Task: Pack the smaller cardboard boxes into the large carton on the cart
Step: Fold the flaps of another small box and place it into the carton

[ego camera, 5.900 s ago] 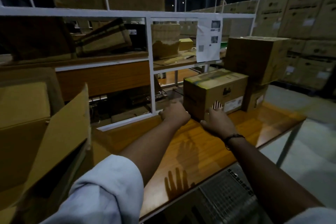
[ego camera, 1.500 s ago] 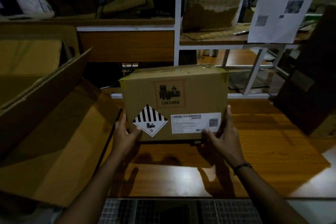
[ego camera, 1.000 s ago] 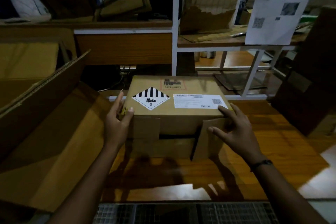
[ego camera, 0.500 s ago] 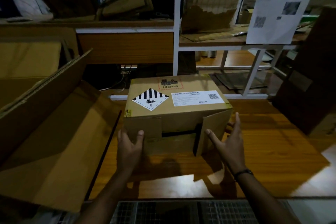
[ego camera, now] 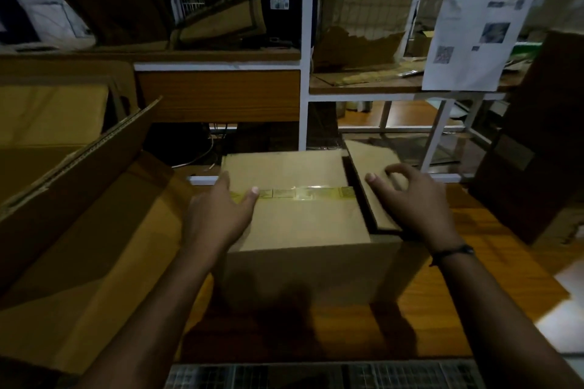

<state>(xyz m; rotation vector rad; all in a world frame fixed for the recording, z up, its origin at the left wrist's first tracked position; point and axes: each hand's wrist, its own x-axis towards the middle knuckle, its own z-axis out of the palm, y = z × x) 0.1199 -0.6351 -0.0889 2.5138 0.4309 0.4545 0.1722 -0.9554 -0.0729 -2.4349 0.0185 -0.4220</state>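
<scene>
Where the wooden desk (ego camera: pixel 474 287) meets a white-framed shelf (ego camera: pixel 305 73) in a dim room, one taped cardboard box (ego camera: pixel 300 230) stands, with one open large carton (ego camera: pixel 94 230) left of it. Two hands: the left hand (ego camera: pixel 218 218) lies flat on its top, the right hand (ego camera: pixel 410 199) rests bent-fingered on its loose flap (ego camera: pixel 366 158), and I cannot tell whether it grips

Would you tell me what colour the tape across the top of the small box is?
Yellow, glossy tape on the small box; the head view shows it best.
</scene>
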